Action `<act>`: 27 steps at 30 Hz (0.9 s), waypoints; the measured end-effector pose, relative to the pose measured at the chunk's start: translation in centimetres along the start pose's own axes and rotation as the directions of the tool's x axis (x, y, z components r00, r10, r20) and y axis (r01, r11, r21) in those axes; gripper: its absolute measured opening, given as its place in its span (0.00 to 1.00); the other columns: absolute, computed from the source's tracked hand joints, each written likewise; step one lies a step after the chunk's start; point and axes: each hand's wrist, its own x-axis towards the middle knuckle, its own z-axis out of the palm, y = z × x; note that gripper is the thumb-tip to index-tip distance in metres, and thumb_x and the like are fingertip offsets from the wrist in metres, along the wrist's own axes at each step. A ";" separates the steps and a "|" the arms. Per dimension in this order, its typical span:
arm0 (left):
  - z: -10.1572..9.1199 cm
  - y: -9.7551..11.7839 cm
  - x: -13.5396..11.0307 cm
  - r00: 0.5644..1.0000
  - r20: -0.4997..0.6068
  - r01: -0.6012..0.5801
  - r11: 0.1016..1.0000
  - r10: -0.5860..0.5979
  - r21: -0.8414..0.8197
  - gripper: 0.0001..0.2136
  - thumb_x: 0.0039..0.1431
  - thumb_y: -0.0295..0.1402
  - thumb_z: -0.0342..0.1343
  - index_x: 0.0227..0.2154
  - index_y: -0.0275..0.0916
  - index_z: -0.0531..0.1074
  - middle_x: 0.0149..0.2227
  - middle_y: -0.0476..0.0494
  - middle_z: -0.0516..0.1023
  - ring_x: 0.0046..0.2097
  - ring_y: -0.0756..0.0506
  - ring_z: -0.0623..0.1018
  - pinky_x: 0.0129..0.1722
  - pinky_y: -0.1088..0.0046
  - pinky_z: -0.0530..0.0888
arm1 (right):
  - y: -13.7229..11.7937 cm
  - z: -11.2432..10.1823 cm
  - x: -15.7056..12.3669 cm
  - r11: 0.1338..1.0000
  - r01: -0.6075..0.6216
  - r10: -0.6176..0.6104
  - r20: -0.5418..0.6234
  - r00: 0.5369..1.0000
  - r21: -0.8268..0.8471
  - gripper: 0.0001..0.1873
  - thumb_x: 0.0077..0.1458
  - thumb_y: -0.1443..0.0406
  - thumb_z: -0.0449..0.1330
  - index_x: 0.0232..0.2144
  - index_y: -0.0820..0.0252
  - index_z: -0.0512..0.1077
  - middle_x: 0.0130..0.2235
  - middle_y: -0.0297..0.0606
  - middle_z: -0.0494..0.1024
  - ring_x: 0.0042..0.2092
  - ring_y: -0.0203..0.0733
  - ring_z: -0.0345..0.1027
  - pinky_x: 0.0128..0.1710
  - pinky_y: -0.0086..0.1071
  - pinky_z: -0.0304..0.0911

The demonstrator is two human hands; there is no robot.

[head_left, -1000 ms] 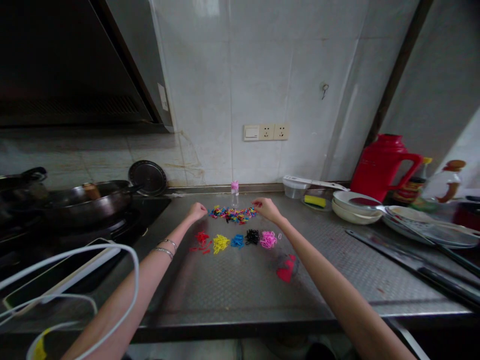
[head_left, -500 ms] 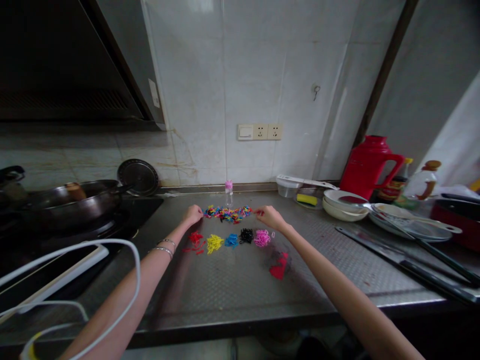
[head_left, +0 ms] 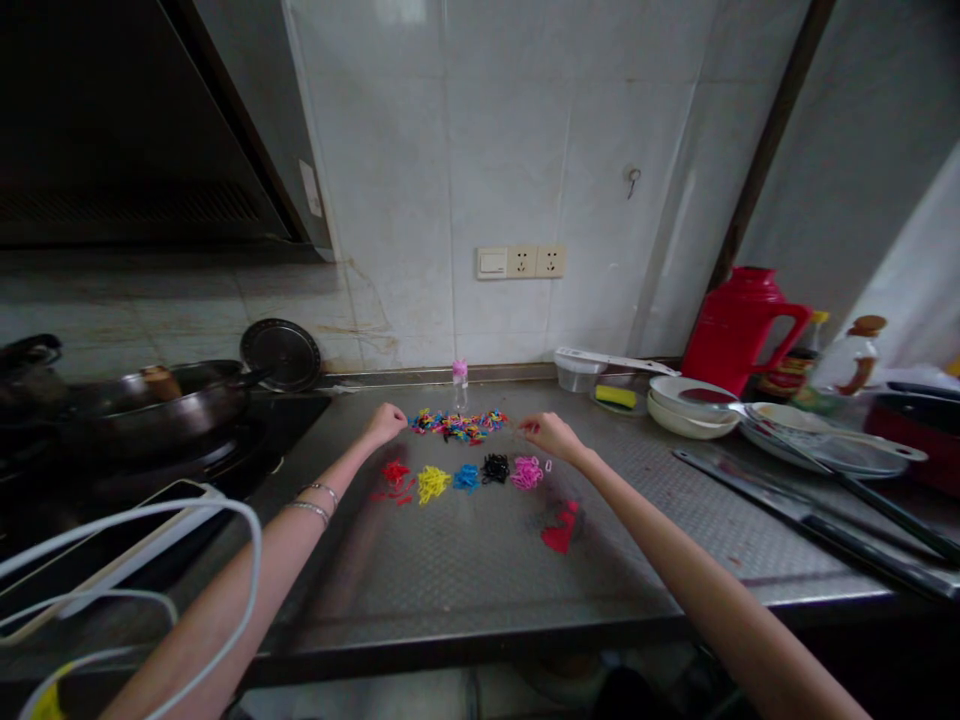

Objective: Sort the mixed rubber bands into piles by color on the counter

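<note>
Five one-colour band piles point(head_left: 466, 478) front the mixed heap point(head_left: 459, 425), flanked by left hand point(head_left: 385, 423) and right hand point(head_left: 551, 436), both curled shut, contents unclear.

Reaching forward over the steel desk point(head_left: 465, 580), setting the left hand point(head_left: 386, 422) against the left end of a mixed heap of coloured bands point(head_left: 459, 425) and holding the right hand point(head_left: 551, 435) just beside its right end, fingers curled; looking down on a nearer row of sorted piles, red point(head_left: 395, 472), yellow point(head_left: 433, 484), blue point(head_left: 466, 478), black point(head_left: 494, 467), pink point(head_left: 526, 472), and seeing a small pink-capped bottle point(head_left: 459, 385) standing behind the heap
</note>
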 end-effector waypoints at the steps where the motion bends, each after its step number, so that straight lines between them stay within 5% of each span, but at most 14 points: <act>1: 0.2 0.8 -0.4 0.998 0.019 -0.065 0.998 0.065 -0.021 0.08 0.44 0.28 0.51 0.23 0.33 0.75 0.26 0.41 0.77 0.30 0.46 0.74 0.29 0.76 0.66 | 0.1 0.1 0.1 1.000 -0.007 0.007 0.001 1.000 0.000 0.14 0.45 0.67 0.54 0.36 0.54 0.74 0.33 0.34 0.77 0.35 0.36 0.68 0.32 0.23 0.56; 6: 2.5 5.5 -3.5 0.929 0.151 -0.315 0.935 0.339 -0.161 0.09 0.43 0.28 0.50 0.22 0.33 0.76 0.25 0.43 0.77 0.28 0.48 0.73 0.30 0.76 0.66 | 0.1 0.6 0.8 0.998 -0.059 0.059 0.002 0.998 -0.003 0.15 0.45 0.67 0.54 0.36 0.54 0.75 0.34 0.36 0.77 0.36 0.37 0.68 0.33 0.23 0.57; 11: 4.7 8.2 -6.4 0.867 0.247 -0.377 0.894 0.432 -0.241 0.09 0.41 0.27 0.50 0.22 0.34 0.75 0.24 0.44 0.77 0.27 0.49 0.73 0.29 0.77 0.67 | -0.1 1.1 1.0 0.996 -0.084 0.084 0.011 0.996 0.000 0.14 0.44 0.67 0.54 0.35 0.55 0.75 0.34 0.37 0.77 0.37 0.39 0.69 0.34 0.24 0.58; 19: 4.7 8.6 -7.3 0.869 0.208 -0.356 0.860 0.448 -0.366 0.07 0.42 0.30 0.53 0.25 0.34 0.75 0.27 0.45 0.77 0.30 0.49 0.74 0.31 0.77 0.67 | -0.3 2.1 1.4 0.990 -0.136 0.137 -0.006 0.991 0.022 0.15 0.45 0.67 0.53 0.35 0.55 0.75 0.36 0.38 0.77 0.38 0.40 0.69 0.34 0.25 0.60; 27: 3.5 7.4 -6.2 0.928 0.097 -0.284 0.853 0.359 -0.439 0.08 0.45 0.31 0.54 0.29 0.33 0.74 0.31 0.44 0.77 0.32 0.49 0.73 0.33 0.75 0.68 | -0.7 3.4 3.8 0.979 -0.176 0.183 -0.058 0.981 0.106 0.14 0.48 0.63 0.53 0.36 0.57 0.74 0.36 0.39 0.77 0.39 0.39 0.69 0.35 0.26 0.60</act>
